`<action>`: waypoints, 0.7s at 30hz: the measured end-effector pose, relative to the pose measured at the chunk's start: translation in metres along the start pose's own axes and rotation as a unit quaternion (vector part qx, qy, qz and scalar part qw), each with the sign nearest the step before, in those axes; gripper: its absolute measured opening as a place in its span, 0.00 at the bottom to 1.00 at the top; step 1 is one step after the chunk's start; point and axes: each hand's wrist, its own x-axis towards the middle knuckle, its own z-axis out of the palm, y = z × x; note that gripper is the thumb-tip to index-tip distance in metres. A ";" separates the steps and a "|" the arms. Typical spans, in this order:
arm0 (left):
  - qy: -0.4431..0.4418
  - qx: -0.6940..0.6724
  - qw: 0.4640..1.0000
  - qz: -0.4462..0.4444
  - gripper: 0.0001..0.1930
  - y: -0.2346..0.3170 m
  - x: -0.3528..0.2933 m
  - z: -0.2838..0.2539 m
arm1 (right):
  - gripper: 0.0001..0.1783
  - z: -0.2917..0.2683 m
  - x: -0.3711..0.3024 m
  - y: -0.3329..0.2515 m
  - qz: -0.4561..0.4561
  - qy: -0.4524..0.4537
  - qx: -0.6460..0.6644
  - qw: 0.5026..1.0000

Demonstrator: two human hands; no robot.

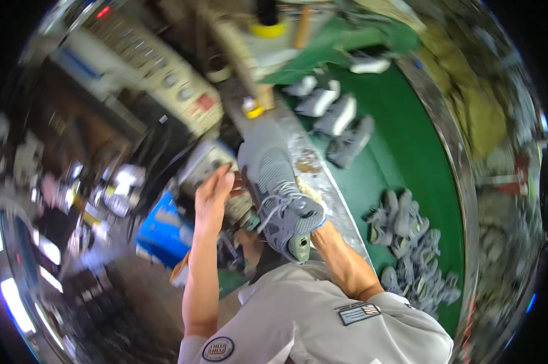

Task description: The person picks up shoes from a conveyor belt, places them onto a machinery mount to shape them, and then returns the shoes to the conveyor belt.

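A grey lace-up shoe (273, 173) is in front of my body, its toe pointing away from me and its loosened laces hanging at the side. A greenish block with a dark hole, like a shoe last (299, 247), shows at its heel opening. My right hand (309, 190), in a pale glove, grips the shoe from its right side; most of its fingers are hidden behind it. To the left of the shoe, my left hand (213, 191) is raised with its fingers stretched out, apart from the shoe and holding nothing. Motion blurs the picture somewhat.
A green conveyor belt (401, 164) runs along the right, with several grey-and-white shoes (334, 112) farther up and a pile of grey shoes (416, 261) nearer. A control panel with knobs (165, 73) and a blue box (165, 230) are at the left.
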 end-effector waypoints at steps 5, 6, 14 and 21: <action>0.132 -0.053 0.989 -0.033 0.14 -0.001 -0.060 -0.138 | 0.29 0.111 0.029 0.114 0.194 -0.017 -0.139 0.971; 0.149 -0.071 0.986 -0.035 0.13 -0.007 -0.072 -0.164 | 0.28 0.118 0.038 0.131 0.196 0.008 -0.203 0.959; 0.384 -0.175 0.904 0.063 0.19 -0.021 -0.119 -0.262 | 0.30 0.165 0.096 0.259 0.191 0.011 -0.343 0.920; 0.419 -0.208 0.864 0.187 0.24 -0.017 -0.112 -0.306 | 0.40 0.170 0.143 0.317 0.141 -0.107 -0.363 0.915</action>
